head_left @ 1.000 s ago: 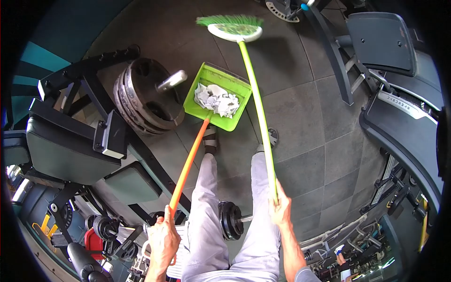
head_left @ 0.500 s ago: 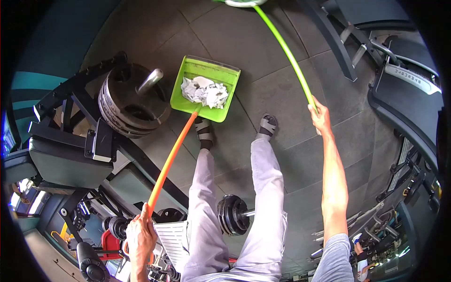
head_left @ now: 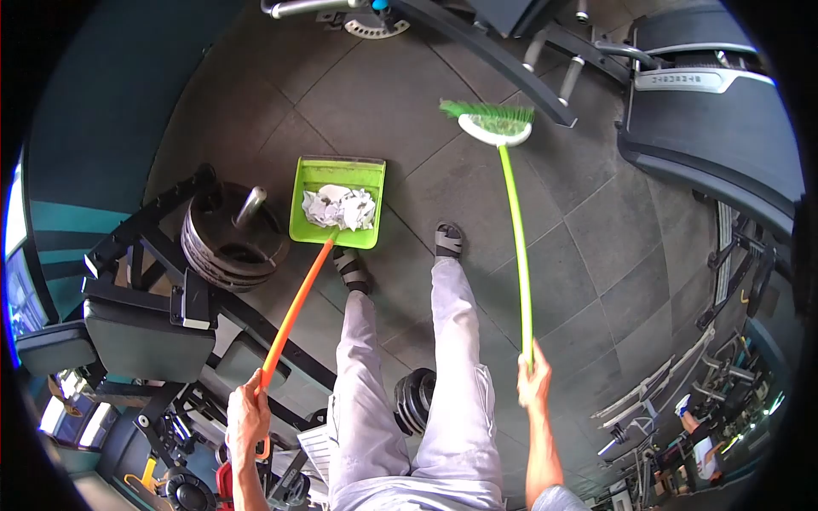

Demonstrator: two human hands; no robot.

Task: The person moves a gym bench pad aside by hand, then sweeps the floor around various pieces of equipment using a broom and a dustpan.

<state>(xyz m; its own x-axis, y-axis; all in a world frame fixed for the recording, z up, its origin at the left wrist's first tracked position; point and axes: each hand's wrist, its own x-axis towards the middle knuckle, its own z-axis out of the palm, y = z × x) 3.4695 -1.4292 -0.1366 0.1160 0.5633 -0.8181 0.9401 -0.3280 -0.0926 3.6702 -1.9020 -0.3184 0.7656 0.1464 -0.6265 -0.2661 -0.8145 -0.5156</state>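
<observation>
**Broom and loaded dustpan on a gym floor**

At the bottom of the frame, a person in pale grey trousers (head_left: 426, 400) stands over dark rubber floor tiles (head_left: 443, 196), both arms low. The left hand (head_left: 247, 417), lower left, is curled tight around the top of a long orange handle (head_left: 294, 311) that slants up to a lime-green plastic dustpan (head_left: 336, 204). The pan rests just ahead of the left sandalled foot (head_left: 351, 271) and carries a heap of crumpled white paper scraps (head_left: 339, 207) toward its back wall. The right hand (head_left: 534, 383), lower centre-right, is wrapped around the end of a lime-green broom pole (head_left: 515, 247), which runs almost straight up the frame to a green-bristled broom head (head_left: 494, 121) on the floor, well apart from the pan and to its right.

Left of the pan, a stack of black iron weight plates (head_left: 232, 243) sits on a rack; a black treadmill (head_left: 707, 111) fills the upper right.

Judged from this stance, the sweep goes best with the pan's lip kept flat on the tiles and held steady so the paper stays in, while short strokes draw the bristles toward the open edge.
</observation>
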